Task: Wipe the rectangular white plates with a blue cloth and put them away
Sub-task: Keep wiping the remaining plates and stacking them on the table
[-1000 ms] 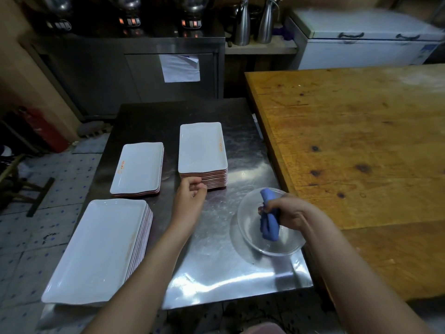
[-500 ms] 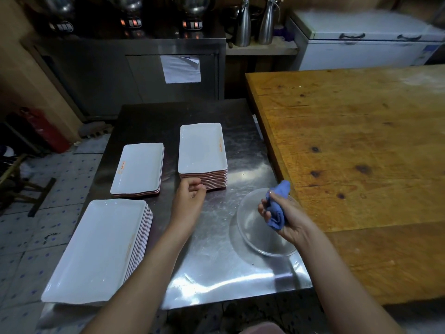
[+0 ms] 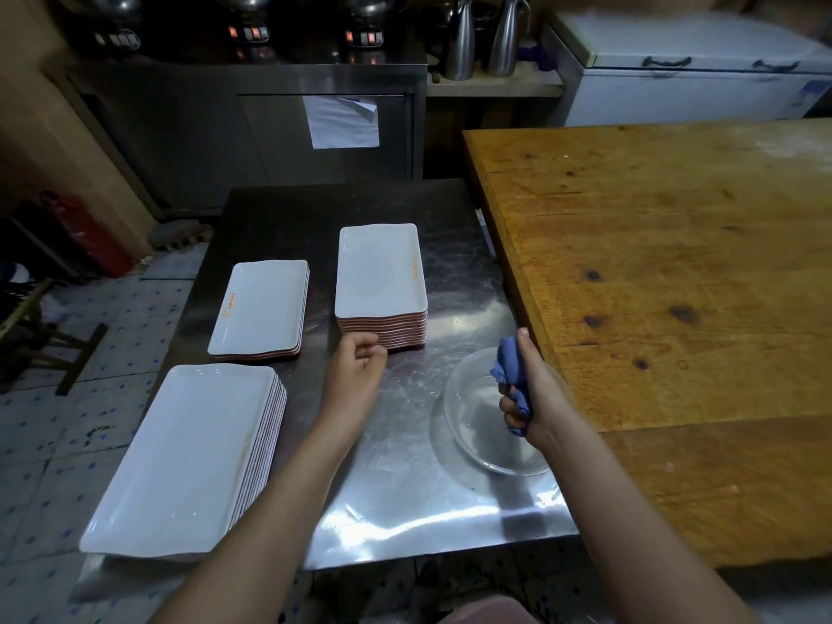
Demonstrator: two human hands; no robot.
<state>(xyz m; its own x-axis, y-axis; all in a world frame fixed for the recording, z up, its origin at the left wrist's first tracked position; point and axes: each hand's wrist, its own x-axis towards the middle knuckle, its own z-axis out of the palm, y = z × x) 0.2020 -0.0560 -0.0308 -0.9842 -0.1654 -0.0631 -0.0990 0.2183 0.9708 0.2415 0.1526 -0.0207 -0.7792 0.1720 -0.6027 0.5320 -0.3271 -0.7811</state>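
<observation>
Partly hidden: blue cloth [image 3: 508, 366] bunched inside right hand [image 3: 542, 394] grip.

This is a working commercial kitchen. A steel table [image 3: 405, 511] carries stacks of matching white plates [image 3: 380, 268]. Behind it a steel cabinet [image 3: 202, 128] bears big pots [image 3: 364, 6] with lit control panels, beside tall metal jugs [image 3: 459, 42] and a white chest freezer [image 3: 698, 92]. A large worn wooden table [image 3: 675, 263] stands on the right, over a tiled floor [image 3: 67, 443].

Steel table [image 3: 405, 502]: three plate stacks [image 3: 382, 268], glass bowl [image 3: 468, 448].
</observation>
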